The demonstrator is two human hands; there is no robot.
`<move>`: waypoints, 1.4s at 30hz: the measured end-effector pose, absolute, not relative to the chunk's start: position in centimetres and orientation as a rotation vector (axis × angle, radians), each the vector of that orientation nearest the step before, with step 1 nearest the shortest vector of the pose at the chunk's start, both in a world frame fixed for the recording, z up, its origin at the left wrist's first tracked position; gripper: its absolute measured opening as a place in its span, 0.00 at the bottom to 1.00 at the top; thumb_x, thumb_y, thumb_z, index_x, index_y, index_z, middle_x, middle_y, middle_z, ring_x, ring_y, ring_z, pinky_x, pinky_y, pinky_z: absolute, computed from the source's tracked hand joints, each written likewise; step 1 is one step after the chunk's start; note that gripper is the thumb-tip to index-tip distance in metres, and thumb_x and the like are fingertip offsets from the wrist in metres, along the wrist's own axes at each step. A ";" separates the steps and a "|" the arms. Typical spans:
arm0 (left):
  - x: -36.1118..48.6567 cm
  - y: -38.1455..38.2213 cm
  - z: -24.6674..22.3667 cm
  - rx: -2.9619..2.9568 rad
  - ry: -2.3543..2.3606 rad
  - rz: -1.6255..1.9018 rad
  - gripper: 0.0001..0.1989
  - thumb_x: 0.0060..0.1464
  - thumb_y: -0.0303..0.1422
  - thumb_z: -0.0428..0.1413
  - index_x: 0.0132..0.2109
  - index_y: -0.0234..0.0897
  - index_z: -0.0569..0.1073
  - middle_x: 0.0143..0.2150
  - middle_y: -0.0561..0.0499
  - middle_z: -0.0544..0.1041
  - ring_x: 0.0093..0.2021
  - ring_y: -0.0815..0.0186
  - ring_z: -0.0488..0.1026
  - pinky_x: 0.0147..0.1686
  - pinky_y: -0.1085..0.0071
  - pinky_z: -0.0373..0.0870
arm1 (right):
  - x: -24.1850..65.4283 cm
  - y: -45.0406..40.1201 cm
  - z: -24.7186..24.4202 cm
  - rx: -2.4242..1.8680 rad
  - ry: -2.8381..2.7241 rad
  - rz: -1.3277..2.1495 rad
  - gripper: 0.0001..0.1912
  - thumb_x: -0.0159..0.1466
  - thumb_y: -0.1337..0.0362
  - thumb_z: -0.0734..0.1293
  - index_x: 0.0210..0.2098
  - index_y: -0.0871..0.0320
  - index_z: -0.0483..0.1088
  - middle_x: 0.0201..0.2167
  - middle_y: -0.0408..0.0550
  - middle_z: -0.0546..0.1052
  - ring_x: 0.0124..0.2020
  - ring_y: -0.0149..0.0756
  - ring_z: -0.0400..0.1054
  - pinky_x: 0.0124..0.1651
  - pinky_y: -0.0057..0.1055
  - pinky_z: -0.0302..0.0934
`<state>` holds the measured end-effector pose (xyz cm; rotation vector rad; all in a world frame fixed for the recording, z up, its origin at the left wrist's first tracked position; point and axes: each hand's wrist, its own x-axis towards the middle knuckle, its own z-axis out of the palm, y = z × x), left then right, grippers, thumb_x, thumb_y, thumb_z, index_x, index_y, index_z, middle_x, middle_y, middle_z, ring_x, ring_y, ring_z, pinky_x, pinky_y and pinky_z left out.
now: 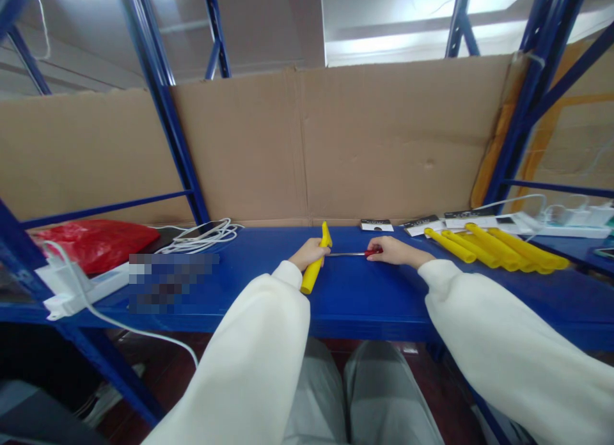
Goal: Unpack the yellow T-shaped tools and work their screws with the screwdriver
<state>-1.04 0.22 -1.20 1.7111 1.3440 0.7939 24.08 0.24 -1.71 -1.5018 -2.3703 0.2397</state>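
My left hand (309, 253) is wrapped round a yellow tubular piece (313, 276), which tilts with its narrower, bent end up and away from me. In my right hand (389, 250) is a screwdriver (357, 254) with a red handle, its metal shaft lying level and pointing left. The shaft's tip reaches the yellow piece beside my left fingers; whether it sits in the piece I cannot tell. Both hands are just above the blue tabletop (355, 301). To the right lie several similar yellow pieces (503, 247) in a row.
Black-and-white cards (377, 225) lie along the back, below a cardboard panel (384, 138). At left are a red plastic bag (103, 240), coiled white cable (206, 237) and a power strip (108, 282). Another power strip (575, 229) is at right. Blue posts (163, 106) frame the table.
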 end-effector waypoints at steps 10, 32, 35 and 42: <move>-0.8 0.1 -1.1 1.731 1.341 0.798 0.09 0.49 0.20 0.53 0.26 0.37 0.66 0.13 0.58 0.65 0.15 0.69 0.65 0.19 0.76 0.59 | 17.2 2.1 -1.9 -1.400 -2.279 0.244 0.06 0.64 0.66 0.68 0.41 0.60 0.73 0.39 0.53 0.81 0.39 0.38 0.75 0.42 0.29 0.65; -0.6 -0.6 -0.8 1.824 1.149 0.746 0.07 0.46 0.20 0.53 0.27 0.36 0.67 0.12 0.59 0.65 0.14 0.71 0.64 0.17 0.77 0.58 | 17.0 2.9 -3.0 -1.172 -2.140 0.207 0.07 0.60 0.74 0.62 0.29 0.57 0.67 0.30 0.46 0.77 0.31 0.33 0.69 0.38 0.28 0.61; -0.6 -0.7 -0.8 1.827 1.156 0.720 0.08 0.46 0.20 0.53 0.26 0.37 0.66 0.12 0.58 0.65 0.14 0.71 0.64 0.17 0.77 0.59 | 17.0 2.6 -2.7 -1.173 -2.150 0.185 0.08 0.59 0.75 0.63 0.27 0.57 0.66 0.29 0.46 0.77 0.31 0.33 0.69 0.37 0.27 0.60; -0.6 -0.3 -1.2 1.819 1.198 0.724 0.07 0.46 0.21 0.53 0.26 0.37 0.66 0.13 0.58 0.65 0.15 0.69 0.65 0.19 0.76 0.60 | 17.1 2.7 -2.8 -1.201 -2.153 0.215 0.07 0.59 0.74 0.64 0.27 0.58 0.68 0.27 0.45 0.77 0.28 0.31 0.68 0.35 0.26 0.60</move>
